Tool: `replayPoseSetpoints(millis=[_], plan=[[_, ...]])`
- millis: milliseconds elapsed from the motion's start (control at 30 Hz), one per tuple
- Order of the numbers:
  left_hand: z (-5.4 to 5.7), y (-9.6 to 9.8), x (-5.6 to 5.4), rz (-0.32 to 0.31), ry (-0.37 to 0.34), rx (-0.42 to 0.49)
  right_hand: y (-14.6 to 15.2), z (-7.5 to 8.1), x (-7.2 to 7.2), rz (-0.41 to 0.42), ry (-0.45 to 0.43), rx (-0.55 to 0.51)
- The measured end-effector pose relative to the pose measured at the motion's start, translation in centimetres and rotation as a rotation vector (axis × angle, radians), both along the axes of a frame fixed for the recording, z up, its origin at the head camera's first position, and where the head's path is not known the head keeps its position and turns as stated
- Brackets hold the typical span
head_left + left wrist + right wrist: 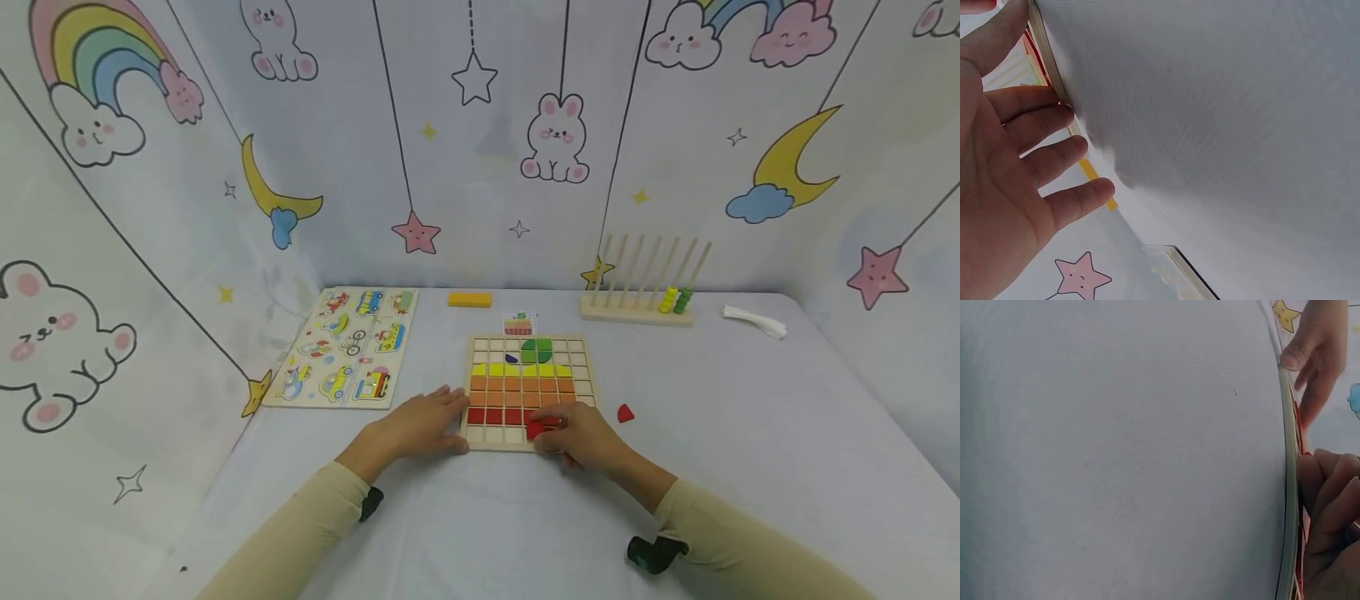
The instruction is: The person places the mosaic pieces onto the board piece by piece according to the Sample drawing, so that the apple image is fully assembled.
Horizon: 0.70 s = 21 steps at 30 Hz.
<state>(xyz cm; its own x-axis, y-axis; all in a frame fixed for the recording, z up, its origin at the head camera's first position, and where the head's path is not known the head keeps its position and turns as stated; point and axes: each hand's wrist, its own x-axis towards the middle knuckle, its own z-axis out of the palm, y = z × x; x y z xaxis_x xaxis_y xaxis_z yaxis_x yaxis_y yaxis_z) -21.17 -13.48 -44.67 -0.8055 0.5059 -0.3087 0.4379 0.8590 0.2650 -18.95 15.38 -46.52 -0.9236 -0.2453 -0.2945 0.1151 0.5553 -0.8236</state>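
Observation:
A wooden grid board (pixel 498 446) lies on the table, its squares filled with rows of yellow, orange and red pieces. Green quarter-round pieces (pixel 536 351) form a disc near its top, beside a small blue piece (pixel 512 359). My left hand (pixel 423 423) rests flat along the board's left edge, fingers extended; in the left wrist view the fingertips meet the board's side. At the lower right, my right hand (pixel 588 437) pinches a red tile (pixel 534 428) over the board's bottom rows. The right wrist view shows its fingers (pixel 1335 487) curled at the board's edge.
A loose red piece (pixel 626 413) lies right of the board. Behind it are a pattern card (pixel 520 323) and a yellow block (pixel 470 300). A picture puzzle (pixel 341 346) lies left; a peg rack (pixel 637 311) with yellow and green beads and a white strip (pixel 754 321) are back right.

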Motion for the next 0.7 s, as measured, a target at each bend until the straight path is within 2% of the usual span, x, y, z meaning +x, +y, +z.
replayPoseSetpoints(millis=[133, 500, 600, 700], plan=[[0.0, 0.1, -0.1, -0.003, 0.003, -0.007, -0.5, -0.2, 0.3, -0.019, 0.019, 0.030], [-0.1, 0.1, -0.2, 0.000, 0.002, 0.003, -1.2, -0.1, 0.5, 0.010, 0.090, 0.143], [0.0, 0.1, -0.1, 0.001, 0.003, -0.001, -0.8, 0.0, 0.3, 0.021, 0.090, 0.139], [0.0, 0.1, -0.1, 0.000, 0.003, 0.000, 0.6, 0.8, -0.2, 0.024, 0.080, 0.077]])
